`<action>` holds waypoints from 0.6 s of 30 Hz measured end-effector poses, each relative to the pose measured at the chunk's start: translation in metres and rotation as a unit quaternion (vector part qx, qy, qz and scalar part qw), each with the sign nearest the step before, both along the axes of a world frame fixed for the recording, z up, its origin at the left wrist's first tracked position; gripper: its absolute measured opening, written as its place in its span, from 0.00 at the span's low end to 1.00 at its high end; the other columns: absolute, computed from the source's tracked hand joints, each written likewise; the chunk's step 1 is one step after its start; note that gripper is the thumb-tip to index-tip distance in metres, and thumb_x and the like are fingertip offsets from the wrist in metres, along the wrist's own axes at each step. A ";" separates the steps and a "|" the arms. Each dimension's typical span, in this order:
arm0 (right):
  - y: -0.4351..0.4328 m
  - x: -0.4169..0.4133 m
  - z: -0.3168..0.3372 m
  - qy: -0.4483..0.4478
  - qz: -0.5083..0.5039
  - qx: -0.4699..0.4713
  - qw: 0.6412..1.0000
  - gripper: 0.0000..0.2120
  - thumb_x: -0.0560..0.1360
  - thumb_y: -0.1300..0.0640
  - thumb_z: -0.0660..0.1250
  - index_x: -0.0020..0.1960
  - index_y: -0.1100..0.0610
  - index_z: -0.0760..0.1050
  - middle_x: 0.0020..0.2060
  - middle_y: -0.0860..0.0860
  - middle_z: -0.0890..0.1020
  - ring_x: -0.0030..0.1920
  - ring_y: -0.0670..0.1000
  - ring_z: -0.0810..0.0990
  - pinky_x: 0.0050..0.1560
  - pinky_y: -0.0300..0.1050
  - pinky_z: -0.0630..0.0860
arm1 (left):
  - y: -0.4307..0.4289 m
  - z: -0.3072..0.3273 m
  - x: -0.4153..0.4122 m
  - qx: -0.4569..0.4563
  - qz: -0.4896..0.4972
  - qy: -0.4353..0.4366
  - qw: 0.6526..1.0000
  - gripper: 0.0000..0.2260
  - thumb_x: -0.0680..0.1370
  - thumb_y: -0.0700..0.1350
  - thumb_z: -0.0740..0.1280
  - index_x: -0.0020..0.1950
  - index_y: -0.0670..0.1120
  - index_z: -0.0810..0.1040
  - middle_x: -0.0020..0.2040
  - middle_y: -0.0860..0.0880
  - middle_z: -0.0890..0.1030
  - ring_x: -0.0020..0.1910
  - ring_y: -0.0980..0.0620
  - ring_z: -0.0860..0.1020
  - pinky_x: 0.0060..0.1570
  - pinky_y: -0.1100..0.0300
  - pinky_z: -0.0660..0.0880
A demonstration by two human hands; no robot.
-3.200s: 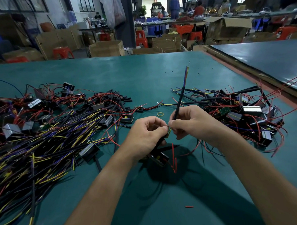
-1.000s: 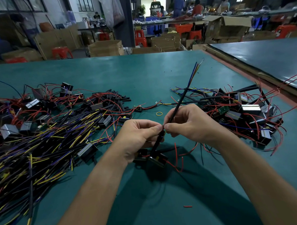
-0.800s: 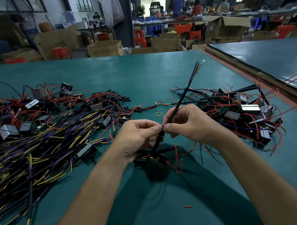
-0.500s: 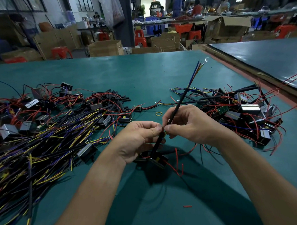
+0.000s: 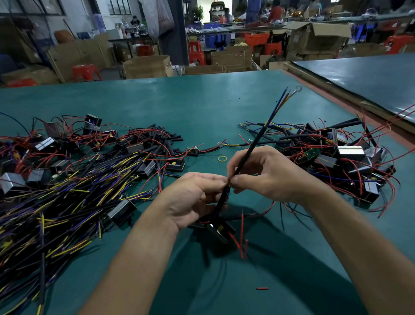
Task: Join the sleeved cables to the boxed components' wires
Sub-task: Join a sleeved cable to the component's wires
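Note:
A black sleeved cable [image 5: 254,143] slants up and to the right from my hands, its blue and yellow wire ends and a ring terminal fanning out at the top. My right hand [image 5: 264,172] pinches the cable at its lower end. My left hand [image 5: 194,198] pinches the wires right against it, fingertips of both hands meeting. Below them a small black boxed component [image 5: 220,230] hangs by its wires over the green table [image 5: 199,103], red leads trailing down from it.
A large heap of loose sleeved cables [image 5: 49,212] and boxed components covers the left of the table. A second pile of components with red wires [image 5: 339,156] lies at the right. A yellow rubber band [image 5: 222,158] and a short red sleeve scrap [image 5: 262,288] lie loose.
The cable's free end has swung from nearly upright to leaning right. The hands have stayed pinched together at the joint, with the component dangling beneath.

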State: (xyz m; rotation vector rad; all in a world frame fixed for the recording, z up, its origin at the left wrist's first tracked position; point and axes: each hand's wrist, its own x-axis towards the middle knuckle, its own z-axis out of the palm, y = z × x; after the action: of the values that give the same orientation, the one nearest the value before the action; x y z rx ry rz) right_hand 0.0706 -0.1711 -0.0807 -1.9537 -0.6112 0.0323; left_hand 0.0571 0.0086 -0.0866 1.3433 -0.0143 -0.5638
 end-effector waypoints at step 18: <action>-0.003 0.006 -0.007 0.031 -0.026 -0.001 0.999 0.06 0.74 0.69 0.69 0.41 0.60 0.80 0.36 0.61 0.84 0.38 0.54 0.83 0.49 0.53 0.83 | -0.012 -0.005 -0.004 0.157 0.118 -0.207 0.958 0.06 0.74 0.33 0.70 0.38 0.40 0.80 0.27 0.49 0.79 0.24 0.56 0.77 0.29 0.63 0.75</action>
State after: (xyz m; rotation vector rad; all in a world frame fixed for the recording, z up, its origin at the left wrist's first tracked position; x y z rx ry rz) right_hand 0.0763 -0.1736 -0.0880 -1.9621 -0.5194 0.0610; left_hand 0.0528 -0.0031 -0.0919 1.7273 -0.1078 -0.0752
